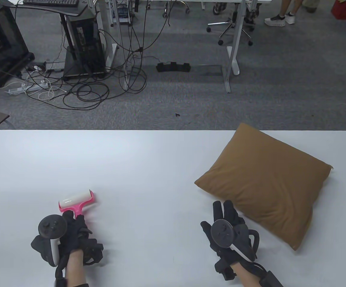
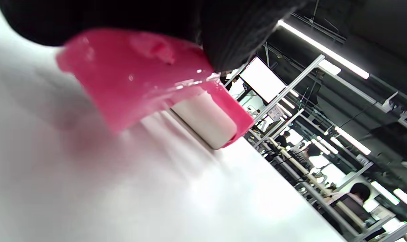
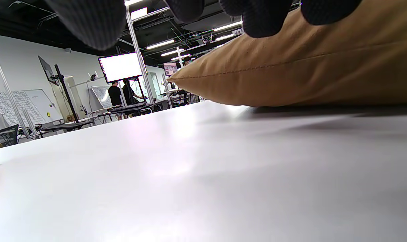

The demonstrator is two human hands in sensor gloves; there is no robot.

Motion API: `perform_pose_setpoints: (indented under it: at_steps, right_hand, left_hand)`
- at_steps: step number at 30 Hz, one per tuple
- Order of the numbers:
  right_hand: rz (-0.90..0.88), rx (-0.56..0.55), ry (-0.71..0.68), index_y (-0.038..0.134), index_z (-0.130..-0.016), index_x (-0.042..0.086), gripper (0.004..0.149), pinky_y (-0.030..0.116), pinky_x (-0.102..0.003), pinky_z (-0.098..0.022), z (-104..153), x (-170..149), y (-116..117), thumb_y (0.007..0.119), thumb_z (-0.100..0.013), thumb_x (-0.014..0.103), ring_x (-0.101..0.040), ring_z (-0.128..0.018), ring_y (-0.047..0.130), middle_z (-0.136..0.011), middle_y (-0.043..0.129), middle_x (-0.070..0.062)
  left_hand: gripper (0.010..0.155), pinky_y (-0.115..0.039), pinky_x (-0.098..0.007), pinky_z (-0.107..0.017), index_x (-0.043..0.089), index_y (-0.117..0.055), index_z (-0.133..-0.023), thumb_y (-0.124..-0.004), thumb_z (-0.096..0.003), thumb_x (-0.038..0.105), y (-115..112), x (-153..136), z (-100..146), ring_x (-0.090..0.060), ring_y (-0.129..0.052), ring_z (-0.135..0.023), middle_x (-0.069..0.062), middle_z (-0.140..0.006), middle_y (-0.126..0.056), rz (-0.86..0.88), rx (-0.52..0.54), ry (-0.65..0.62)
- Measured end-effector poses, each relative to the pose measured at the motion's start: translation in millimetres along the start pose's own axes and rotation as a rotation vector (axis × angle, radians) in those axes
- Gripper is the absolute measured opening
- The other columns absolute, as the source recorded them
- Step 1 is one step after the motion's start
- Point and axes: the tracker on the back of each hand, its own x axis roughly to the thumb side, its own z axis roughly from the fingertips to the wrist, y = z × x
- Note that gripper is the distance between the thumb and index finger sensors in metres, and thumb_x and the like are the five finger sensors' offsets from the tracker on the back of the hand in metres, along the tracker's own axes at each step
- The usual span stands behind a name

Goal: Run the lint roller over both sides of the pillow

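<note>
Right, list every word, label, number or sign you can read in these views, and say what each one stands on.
"49": small white sign hanging from the ceiling frame, right wrist view.
Whiteboard by the left wall: covered in writing, too small to read.
Bright white screen: blank glare, nothing legible.
Pink plastic lint roller, brown fabric pillow, white table: no text seen.

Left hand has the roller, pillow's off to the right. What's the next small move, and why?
Probably carry the pink lint roller rightward onto the brown pillow. The left hand grips its handle, yet the roll sits on the table, apart from the pillow; the right hand waits at its near edge.
</note>
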Motion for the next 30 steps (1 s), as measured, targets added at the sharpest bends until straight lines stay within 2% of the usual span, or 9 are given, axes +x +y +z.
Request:
perform_pose_setpoints:
  at_steps: [4, 8, 10, 13, 16, 18, 23, 27, 30]
  right_hand:
    - [0.001, 0.003, -0.001, 0.033, -0.113, 0.006, 0.074, 0.052, -0.074, -0.059, 0, 1, 0, 0.058, -0.059, 0.051, -0.056, -0.097, 0.052, -0.113, 0.026, -0.038]
    - [0.005, 0.010, -0.007, 0.033, -0.113, 0.006, 0.074, 0.052, -0.074, -0.059, 0, 1, 0, 0.058, -0.059, 0.051, -0.056, -0.097, 0.052, -0.113, 0.026, -0.038]
    - [0.007, 0.008, -0.010, 0.033, -0.113, 0.006, 0.074, 0.052, -0.074, -0.059, 0, 2, 0, 0.058, -0.059, 0.051, -0.056, -0.097, 0.052, -0.113, 0.027, -0.038]
    - [0.008, 0.007, -0.015, 0.033, -0.113, 0.006, 0.074, 0.052, -0.074, -0.059, 1, 4, 1, 0.058, -0.059, 0.051, -0.056, -0.097, 0.052, -0.113, 0.027, -0.037]
    - [0.008, -0.004, -0.024, 0.028, -0.113, 0.008, 0.075, 0.051, -0.074, -0.059, 2, 5, 1, 0.058, -0.059, 0.051, -0.056, -0.098, 0.051, -0.115, 0.026, -0.032]
    - [0.007, -0.008, -0.035, 0.024, -0.113, 0.011, 0.076, 0.050, -0.075, -0.060, 2, 8, 2, 0.058, -0.059, 0.052, -0.055, -0.100, 0.047, -0.117, 0.025, -0.029]
    - [0.053, -0.007, -0.065, 0.019, -0.113, 0.016, 0.076, 0.038, -0.071, -0.065, 2, 15, 5, 0.057, -0.059, 0.054, -0.049, -0.105, 0.033, -0.118, 0.019, -0.024]
    - [0.063, 0.034, -0.051, 0.015, -0.112, 0.018, 0.077, 0.034, -0.070, -0.065, 0, 18, 8, 0.054, -0.058, 0.056, -0.049, -0.105, 0.026, -0.118, 0.014, -0.024]
    - [0.062, 0.037, -0.043, 0.014, -0.112, 0.018, 0.077, 0.033, -0.071, -0.065, -1, 22, 9, 0.054, -0.058, 0.056, -0.049, -0.104, 0.025, -0.118, 0.013, -0.024]
  left_hand:
    - [0.058, -0.065, -0.062, -0.054, 0.006, -0.069, -0.099, -0.081, -0.0481, 0.032, -4, -2, -1, -0.040, -0.087, -0.068, -0.017, -0.087, -0.090, -0.086, -0.024, 0.023]
    - [0.061, -0.062, -0.062, -0.057, 0.007, -0.066, -0.101, -0.081, -0.0487, 0.034, -6, -5, -2, -0.041, -0.082, -0.074, -0.016, -0.092, -0.086, -0.038, -0.038, 0.037]
    - [0.072, -0.054, -0.065, -0.061, 0.004, -0.056, -0.105, -0.079, -0.0490, 0.042, -7, -5, 0, -0.046, -0.072, -0.081, -0.023, -0.099, -0.073, -0.009, -0.055, 0.043]
    - [0.079, -0.041, -0.068, -0.064, 0.005, -0.046, -0.109, -0.077, -0.0495, 0.048, -2, 5, 6, -0.051, -0.053, -0.091, -0.023, -0.108, -0.054, 0.002, -0.037, -0.004]
    - [0.082, -0.036, -0.068, -0.066, 0.009, -0.041, -0.110, -0.075, -0.0494, 0.053, 2, 23, 18, -0.051, -0.042, -0.096, -0.019, -0.112, -0.046, -0.012, 0.007, -0.159]
    - [0.083, -0.034, -0.068, -0.066, 0.014, -0.038, -0.112, -0.074, -0.0495, 0.056, -3, 39, 30, -0.050, -0.037, -0.100, -0.014, -0.115, -0.042, -0.016, -0.025, -0.296]
    - [0.083, -0.032, -0.068, -0.069, 0.022, -0.032, -0.112, -0.069, -0.0488, 0.060, -36, 93, 77, -0.040, -0.020, -0.109, -0.007, -0.119, -0.027, -0.166, -0.129, -0.697]
    - [0.087, -0.028, -0.068, -0.070, 0.025, -0.027, -0.113, -0.065, -0.0474, 0.066, -62, 118, 108, -0.036, -0.013, -0.110, -0.004, -0.120, -0.021, -0.293, -0.203, -0.878]
    - [0.087, -0.026, -0.068, -0.070, 0.026, -0.024, -0.113, -0.064, -0.0471, 0.067, -80, 128, 120, -0.035, -0.011, -0.110, -0.004, -0.120, -0.018, -0.330, -0.272, -0.918]
